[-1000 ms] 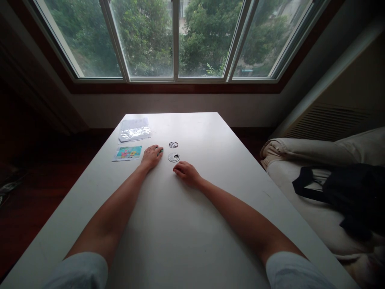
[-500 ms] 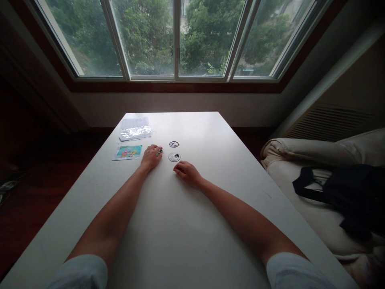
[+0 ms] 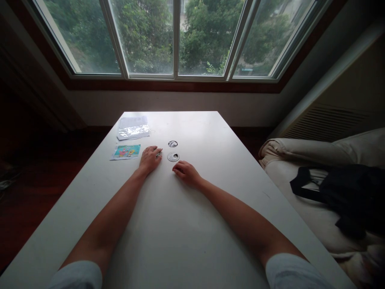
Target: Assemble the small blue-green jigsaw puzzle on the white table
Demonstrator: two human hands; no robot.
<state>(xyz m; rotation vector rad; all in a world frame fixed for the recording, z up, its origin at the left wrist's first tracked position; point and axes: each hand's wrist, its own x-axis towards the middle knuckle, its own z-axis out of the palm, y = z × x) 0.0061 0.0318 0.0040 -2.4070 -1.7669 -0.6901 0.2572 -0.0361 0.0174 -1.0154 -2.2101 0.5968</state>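
My left hand [image 3: 150, 158] rests on the white table with its fingers bent over a small, patterned piece [image 3: 158, 154], mostly hidden beneath them. Just right of those fingers lies a round black-and-white disc [image 3: 173, 157] with a dark spot. Another round black-and-white disc [image 3: 172, 143] lies flat a little farther back. My right hand [image 3: 187, 173] rests on its side at the near right of the closer disc, fingers loosely curled together, and nothing shows in it. A colourful cartoon picture card [image 3: 126, 152] lies left of my left hand.
A clear plastic sleeve with papers [image 3: 133, 128] lies at the table's [image 3: 180, 224] far left corner. Beyond the far edge is a window [image 3: 176, 40]. A cream sofa [image 3: 300, 156] with a dark bag [image 3: 345, 192] stands along the right.
The piece under my left fingers shows less green than before, and those fingers have shifted slightly over it. My right hand keeps its place. The whole view has moved slightly.
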